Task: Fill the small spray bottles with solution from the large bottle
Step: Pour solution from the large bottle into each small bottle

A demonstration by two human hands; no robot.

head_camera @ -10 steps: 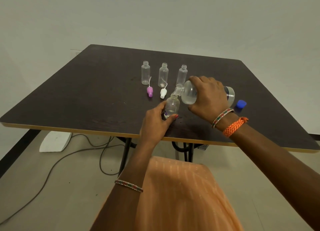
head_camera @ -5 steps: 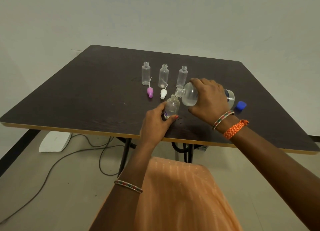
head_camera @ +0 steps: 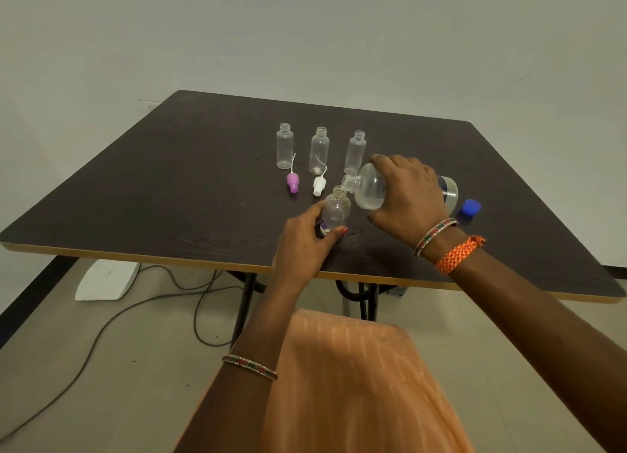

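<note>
On the table [head_camera: 169,195], left hand [head_camera: 302,249] grips a small bottle [head_camera: 336,210]; right hand [head_camera: 409,198] clasps the tilted large bottle [head_camera: 371,189].

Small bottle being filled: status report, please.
Left hand holds small bottle upright. Right hand tips large bottle, mouth over its neck. Nothing in the way.

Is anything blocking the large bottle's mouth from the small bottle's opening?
Nothing visible. The large bottle, tilted in the right hand, has its mouth right over the open small bottle held by the left hand.

Tipped large bottle [head_camera: 373,191], mouth over upright clear small bottle [head_camera: 336,210]
</note>
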